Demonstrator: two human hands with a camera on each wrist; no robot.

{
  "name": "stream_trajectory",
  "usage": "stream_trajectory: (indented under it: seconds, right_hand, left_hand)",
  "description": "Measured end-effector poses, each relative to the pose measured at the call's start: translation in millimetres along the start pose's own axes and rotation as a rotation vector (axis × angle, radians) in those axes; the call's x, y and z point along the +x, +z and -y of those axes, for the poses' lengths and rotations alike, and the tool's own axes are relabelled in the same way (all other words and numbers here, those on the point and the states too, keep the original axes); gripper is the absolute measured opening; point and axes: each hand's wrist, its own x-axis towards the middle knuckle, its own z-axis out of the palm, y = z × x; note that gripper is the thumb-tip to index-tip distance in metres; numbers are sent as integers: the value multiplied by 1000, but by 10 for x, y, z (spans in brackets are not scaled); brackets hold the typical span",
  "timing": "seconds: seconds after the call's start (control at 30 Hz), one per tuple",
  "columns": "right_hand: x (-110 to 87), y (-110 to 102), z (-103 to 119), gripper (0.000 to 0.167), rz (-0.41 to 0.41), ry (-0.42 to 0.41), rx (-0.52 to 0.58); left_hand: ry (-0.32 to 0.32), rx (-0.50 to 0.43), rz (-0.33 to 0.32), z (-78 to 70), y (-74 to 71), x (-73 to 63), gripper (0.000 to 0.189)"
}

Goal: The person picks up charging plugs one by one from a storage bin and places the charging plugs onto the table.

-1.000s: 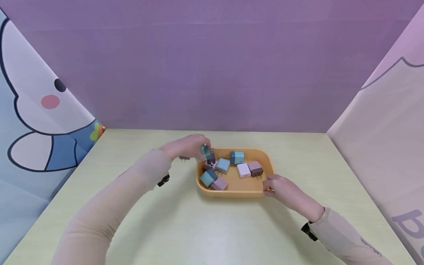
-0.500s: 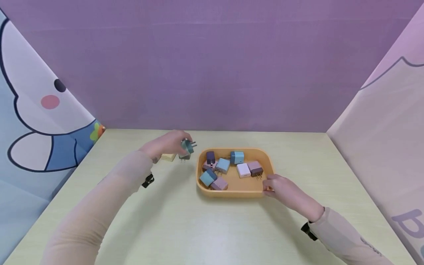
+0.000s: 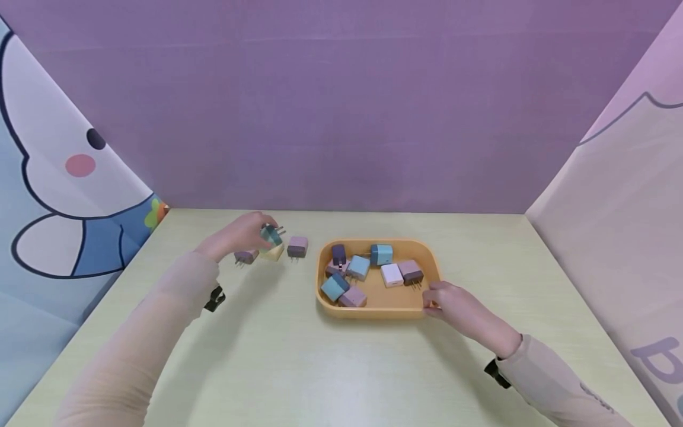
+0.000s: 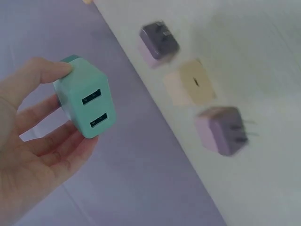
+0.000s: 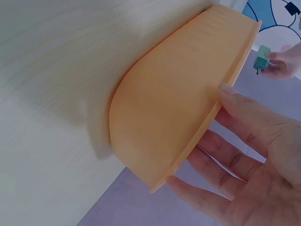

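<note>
1. Left sleeve: runs out of the head view at the bottom.
2. Left hand: thumb and fingertips pinching the green charger, held up off the table. Left wrist view gives its face with two USB slots; prongs don't show there, but head view has them pointing right. Right wrist view also catches this hand, small, at its right edge.
3. Purple charger, yellow charger, lilac charger: in a row on the table, left of the tray. Head view has the green charger partly covering the yellow one; left wrist shows them apart. All three blurred in left wrist, though a slot on the yellow one reads there.
4. Orange tray: several loose chargers inside, seen only in head view. Left side is bunched up, parts overlapped; white charger sits toward the right. Right wrist view gets only outer wall and rim.
5. Right hand: fingers and thumb gripping the tray rim at its near right corner. Cut off at the edge of right wrist view.
</note>
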Motion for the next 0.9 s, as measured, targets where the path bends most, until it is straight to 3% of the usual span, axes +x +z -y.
stream_trajectory:
  seconds: [0.33, 0.9]
  right_hand:
    - [-8, 0, -12, 15, -8, 9, -4]
    - [-22, -22, 17, 14, -5, 1, 1]
  left_hand:
    - [-74, 7, -8, 300, -53, -120, 44]
    - [-121, 41, -60, 583, -16, -184, 42]
